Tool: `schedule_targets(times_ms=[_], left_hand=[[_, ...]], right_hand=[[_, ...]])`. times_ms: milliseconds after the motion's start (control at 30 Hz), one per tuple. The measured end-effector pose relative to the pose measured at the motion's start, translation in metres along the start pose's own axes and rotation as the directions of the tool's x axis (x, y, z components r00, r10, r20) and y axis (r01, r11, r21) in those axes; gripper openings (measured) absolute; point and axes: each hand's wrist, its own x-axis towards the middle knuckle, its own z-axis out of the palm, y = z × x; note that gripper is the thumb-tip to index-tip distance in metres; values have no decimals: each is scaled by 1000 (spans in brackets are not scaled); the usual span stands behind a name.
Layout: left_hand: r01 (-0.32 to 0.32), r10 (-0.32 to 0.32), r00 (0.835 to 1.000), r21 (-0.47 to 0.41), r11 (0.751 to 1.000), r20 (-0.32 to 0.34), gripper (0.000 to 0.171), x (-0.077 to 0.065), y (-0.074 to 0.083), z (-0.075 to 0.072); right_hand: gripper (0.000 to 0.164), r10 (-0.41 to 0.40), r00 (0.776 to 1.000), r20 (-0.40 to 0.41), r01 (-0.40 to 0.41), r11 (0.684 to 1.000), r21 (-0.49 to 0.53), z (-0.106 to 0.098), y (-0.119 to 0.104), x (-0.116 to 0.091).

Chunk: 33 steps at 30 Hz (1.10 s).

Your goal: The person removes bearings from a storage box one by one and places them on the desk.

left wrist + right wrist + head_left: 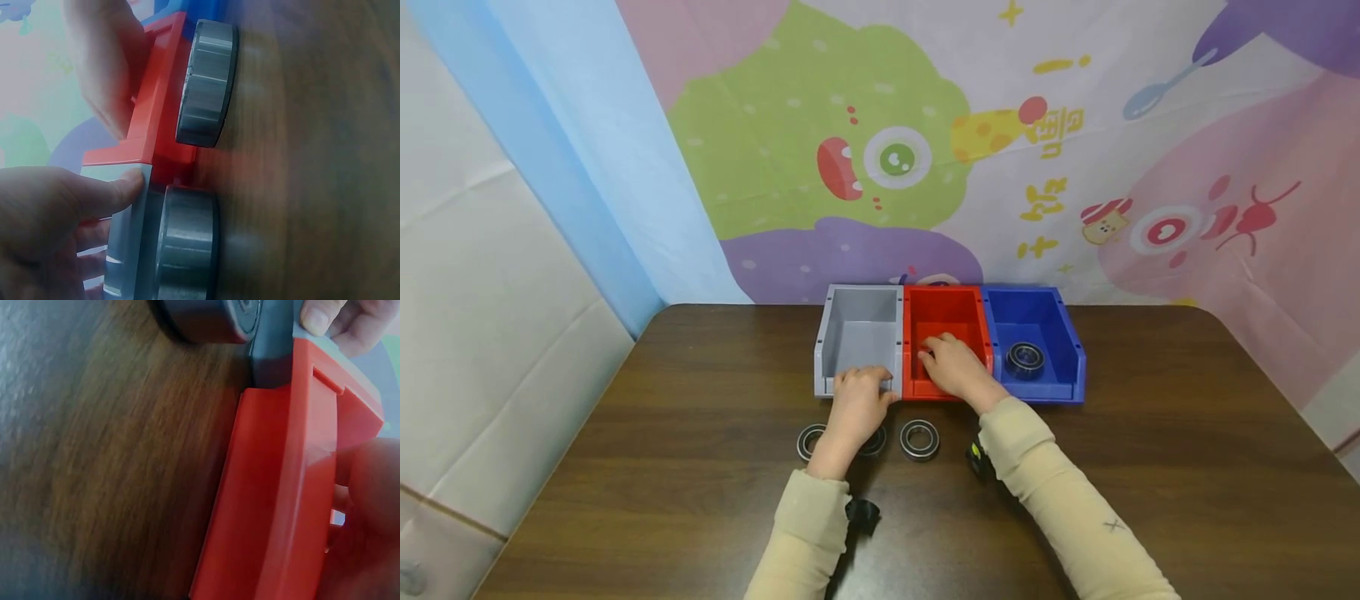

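Observation:
My left hand (859,404) pinches the front lip of the grey bin (822,358), thumb outside and fingers inside, as the left wrist view shows. My right hand (953,367) reaches over the front of the red bin (947,390), its bent fingers down inside. The palm and red lip hide what lies under those fingers, so I cannot tell whether they hold anything. On the table, a ring-shaped metal ball bearing (919,440) lies before the red bin. A second bearing (874,442) and a third bearing (808,439) are partly covered by my left hand and wrist.
Right of the red bin, the blue bin (1060,350) holds another bearing (1025,358) near its front. All the bins stand side by side at the back of the brown wooden table (1150,467). A printed cartoon cloth (1000,200) hangs behind them.

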Motion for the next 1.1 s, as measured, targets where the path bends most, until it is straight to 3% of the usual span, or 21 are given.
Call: schedule_targets(times_ms=[467, 867, 1100], left_hand=[[-8, 8, 1000, 1, 1000, -6, 25, 0, 1, -1], [-9, 9, 1000, 7, 1000, -17, 24, -1, 2, -2], [-10, 10, 1000, 2, 1000, -18, 24, -2, 1, -2]], right_hand=[[39, 43, 999, 12, -42, 998, -56, 1, 1, 7], [50, 104, 995, 7, -104, 994, -27, -2, 0, 8], [46, 109, 994, -7, -109, 994, -26, -3, -3, 6]])
